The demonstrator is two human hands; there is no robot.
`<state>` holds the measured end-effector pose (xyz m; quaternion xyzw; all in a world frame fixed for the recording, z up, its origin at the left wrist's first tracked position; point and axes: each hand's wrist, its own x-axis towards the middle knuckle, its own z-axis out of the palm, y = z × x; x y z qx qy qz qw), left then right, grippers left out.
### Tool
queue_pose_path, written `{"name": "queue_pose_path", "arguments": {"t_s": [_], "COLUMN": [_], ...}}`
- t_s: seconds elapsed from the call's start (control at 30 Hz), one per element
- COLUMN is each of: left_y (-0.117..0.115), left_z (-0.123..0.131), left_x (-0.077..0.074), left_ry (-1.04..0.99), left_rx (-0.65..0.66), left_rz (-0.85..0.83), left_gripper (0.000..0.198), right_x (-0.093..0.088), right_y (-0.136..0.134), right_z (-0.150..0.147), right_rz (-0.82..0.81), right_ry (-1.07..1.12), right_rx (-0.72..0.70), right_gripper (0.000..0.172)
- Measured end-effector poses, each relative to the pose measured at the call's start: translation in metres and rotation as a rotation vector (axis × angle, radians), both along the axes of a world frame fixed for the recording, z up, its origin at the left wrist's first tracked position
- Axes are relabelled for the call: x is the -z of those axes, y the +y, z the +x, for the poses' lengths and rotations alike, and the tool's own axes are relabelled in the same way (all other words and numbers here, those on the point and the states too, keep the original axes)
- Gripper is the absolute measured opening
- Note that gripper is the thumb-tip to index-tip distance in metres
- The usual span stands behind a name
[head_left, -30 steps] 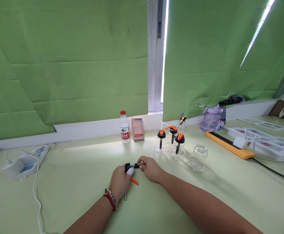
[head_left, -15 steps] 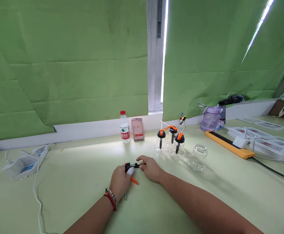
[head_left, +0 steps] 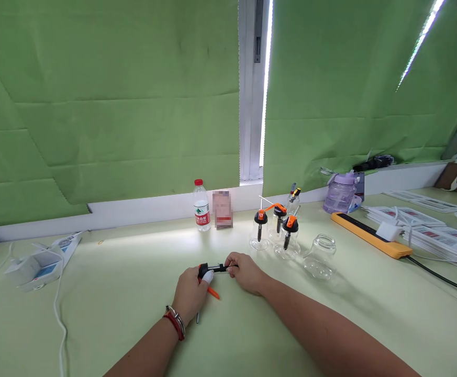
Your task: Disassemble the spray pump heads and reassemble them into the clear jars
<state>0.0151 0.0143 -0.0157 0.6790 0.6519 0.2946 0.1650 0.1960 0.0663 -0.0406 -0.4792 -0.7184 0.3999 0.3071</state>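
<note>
Near the middle of the pale green surface (head_left: pixel 114 293), the left hand (head_left: pixel 189 294) grips a small black pump cap (head_left: pixel 203 270) with an orange lever (head_left: pixel 213 292) sticking out below the palm; its thumb wears a white finger cot and presses on the cap. The right hand (head_left: pixel 247 272) meets it from the right, its fingertips pinched on the thin black tube (head_left: pixel 222 268) that runs out of the cap. Both hands rest low on the surface, close together.

The step in hand looks like fitting or seating that tube in the cap. To do it well, I would judge that the left hand should hold the cap steady with the wrist braced on the surface, while the right hand keeps the tube in line with the cap's socket and pushes straight, not at an angle, since so thin a part could bend or slip. A grip close to the joint gives better control.

Farther off to the right stand three clear bottles already topped with black-and-orange pumps (head_left: pixel 279 230), and just right of them an open glass jar (head_left: pixel 321 255) without a cap. A water bottle (head_left: pixel 201 206) stands at the far edge.
</note>
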Motion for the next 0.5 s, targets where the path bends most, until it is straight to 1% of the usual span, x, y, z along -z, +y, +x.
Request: {"name": "queue_pose_path", "arguments": {"t_s": [0.13,0.2,0.33,0.5], "left_y": [0.001,0.001,0.004,0.005], "left_z": [-0.003,-0.005,-0.009,-0.011], "left_x": [-0.001,-0.002,-0.002,0.0], "left_ry": [-0.078,-0.106,-0.078,-0.015], "left_rx": [-0.011,-0.015,-0.023,0.009], "left_rz": [-0.03,-0.027,-0.026,-0.017], "left_gripper": [0.031,0.03,0.028,0.027], "right_x": [-0.008,-0.013,-0.017,-0.017], "right_y": [0.002,0.005,0.013,0.018], "right_z": [0.015,0.025,0.041,0.044], "right_rz": [-0.052,-0.063,-0.053,0.011], "right_ry": [0.003,-0.006,-0.037,-0.09], "right_rx": [-0.038,-0.033,0.026,0.086], "right_gripper": [0.011,0.011,0.011,0.012]}}
